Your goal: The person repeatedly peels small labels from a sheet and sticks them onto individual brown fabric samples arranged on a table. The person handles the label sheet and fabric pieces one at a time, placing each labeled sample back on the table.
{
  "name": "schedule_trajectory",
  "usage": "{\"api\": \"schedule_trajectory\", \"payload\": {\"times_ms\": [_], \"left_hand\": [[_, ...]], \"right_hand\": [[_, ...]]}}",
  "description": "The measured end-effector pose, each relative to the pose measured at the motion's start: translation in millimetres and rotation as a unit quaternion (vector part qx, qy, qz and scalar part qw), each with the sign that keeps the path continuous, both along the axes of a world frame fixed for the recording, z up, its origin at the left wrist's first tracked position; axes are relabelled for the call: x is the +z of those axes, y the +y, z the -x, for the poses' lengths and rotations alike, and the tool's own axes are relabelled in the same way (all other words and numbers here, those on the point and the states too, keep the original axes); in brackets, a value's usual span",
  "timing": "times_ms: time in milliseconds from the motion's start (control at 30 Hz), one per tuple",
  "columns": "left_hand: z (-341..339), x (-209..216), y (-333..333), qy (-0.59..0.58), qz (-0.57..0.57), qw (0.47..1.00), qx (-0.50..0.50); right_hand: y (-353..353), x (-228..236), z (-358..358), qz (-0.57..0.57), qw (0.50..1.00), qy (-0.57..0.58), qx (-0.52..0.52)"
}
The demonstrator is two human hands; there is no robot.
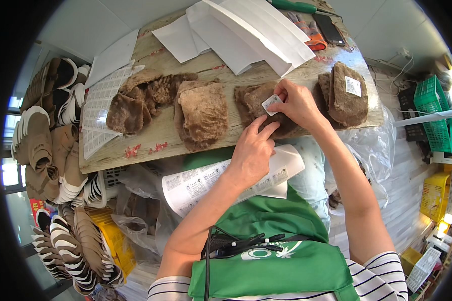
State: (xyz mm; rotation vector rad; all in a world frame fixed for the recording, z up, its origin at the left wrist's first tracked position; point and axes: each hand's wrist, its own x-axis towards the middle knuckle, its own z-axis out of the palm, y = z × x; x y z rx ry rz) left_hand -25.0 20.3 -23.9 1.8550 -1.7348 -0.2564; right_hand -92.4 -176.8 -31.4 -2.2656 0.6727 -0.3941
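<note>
The right hand (292,106) is pinching a small white label (270,104) over a brown fur piece (246,98); the left hand (251,156), half open, is resting fingertips at its near edge. Right of them, a fur stack (345,108) is already bearing one; leftward, a folded pile (205,110) and loose heap (124,113) are showing me none.

i am extending both forearms (354,193), my right hand (296,103) pinching thumb against fingers, my left hand (251,155) stretching two fingers forward.
</note>
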Motion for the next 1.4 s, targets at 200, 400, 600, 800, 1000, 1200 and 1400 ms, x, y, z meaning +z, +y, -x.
{"api": "schedule_trajectory", "payload": {"times_ms": [200, 400, 600, 800, 1000, 1200, 1400], "left_hand": [[-1, 0, 0, -0.007, 0.007, 1.0, 0.0], [1, 1, 2, -0.004, 0.027, 1.0, 0.003], [1, 0, 3, -0.024, 0.041, 0.999, -0.001], [1, 0, 4, -0.027, 0.05, 0.998, 0.004], [1, -1, 3, -0.008, 0.055, 0.998, 0.035], [-1, -7, 0, -0.069, 0.028, 0.997, 0.024], [0, -8, -1, -0.131, -0.005, 0.991, 0.029]], "right_hand": [[5, -4, 0, 0.025, 1.0, -0.004, -0.018], [6, -1, -2, 0.038, 0.998, 0.039, -0.037], [8, 0, -3, 0.045, 0.997, 0.04, -0.051], [9, 2, -5, 0.047, 0.996, 0.053, -0.059], [10, 4, -7, 0.062, 0.995, 0.055, -0.046], [5, 0, -10, 0.045, 0.998, 0.022, -0.028], [5, 2, -11, 0.072, 0.997, 0.034, -0.026]]}}
